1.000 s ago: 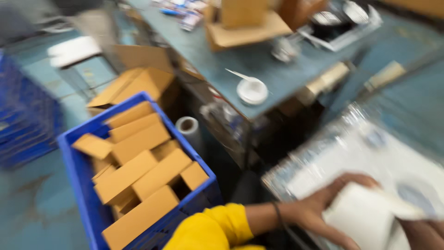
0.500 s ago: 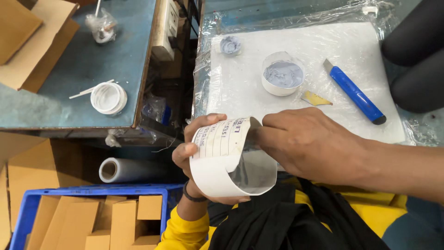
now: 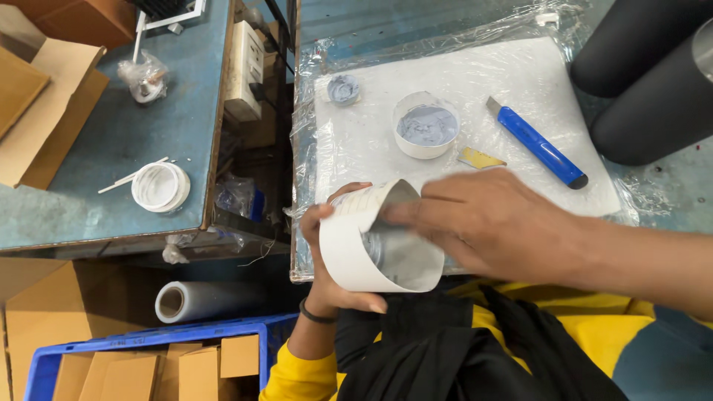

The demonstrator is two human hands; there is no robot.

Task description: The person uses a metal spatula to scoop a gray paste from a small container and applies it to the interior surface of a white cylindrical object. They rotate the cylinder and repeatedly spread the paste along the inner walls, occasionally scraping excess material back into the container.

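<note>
My left hand [image 3: 327, 275] grips a curled white sheet [image 3: 356, 256], bent into a loop with a grey inner side, at the near edge of a plastic-wrapped white board [image 3: 356, 141]. My right hand [image 3: 490, 223] reaches across from the right, its fingers pressed on the upper flap of the sheet. On the board behind lie a white cup of grey paste [image 3: 425, 126], a small lid with grey paste [image 3: 343, 89], a blue utility knife [image 3: 538, 145] and a small yellow scrap [image 3: 481, 158].
A blue-topped table [image 3: 96, 148] to the left holds a white lid with a stick [image 3: 158, 186], a small plastic bag [image 3: 145, 78] and cardboard. Below are a roll of clear film [image 3: 200, 299] and a blue crate of cardboard boxes [image 3: 148, 364]. Two black rolls [image 3: 646, 82] lie top right.
The view swung from the crate and floor onto the board. The curled sheet stays in both hands and my right hand's fingers have slid further across its flap.
</note>
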